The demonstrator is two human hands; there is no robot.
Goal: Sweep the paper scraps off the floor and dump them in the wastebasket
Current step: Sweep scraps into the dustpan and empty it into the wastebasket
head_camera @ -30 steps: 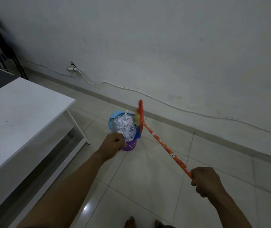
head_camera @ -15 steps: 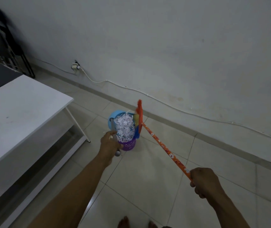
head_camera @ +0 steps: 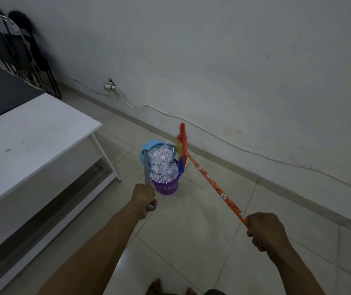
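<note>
Feet: we see bare toes (head_camera: 155, 287) at the near edge of the pale tiled floor (head_camera: 191, 241).
Right hand: our right hand (head_camera: 264, 233) is clenched round the near end of a long orange flower-printed broom handle (head_camera: 213, 186).
Left hand: our left hand (head_camera: 144, 198) grasps the grey dustpan handle (head_camera: 146, 171), fingers curled round it.
Wastebasket: a small purple perforated plastic wastebasket (head_camera: 166, 187) stands on the floor just beyond the left hand, near the foot of the wall.
Scraps: white paper scraps (head_camera: 162, 165) heap above the wastebasket's rim and fill the pan above it.
Dustpan: a light blue plastic dustpan (head_camera: 149, 149) tilts over the wastebasket's far rim.
Broom head: red, yellow and blue bristles (head_camera: 182, 145) stand upright against the heap's right side.
Table: a white rectangular table (head_camera: 31, 141) sits left of the wastebasket.
Wall: a white cable (head_camera: 213, 135) runs along its foot.
Far corner: black folding chairs (head_camera: 21, 50) lean there.
</note>
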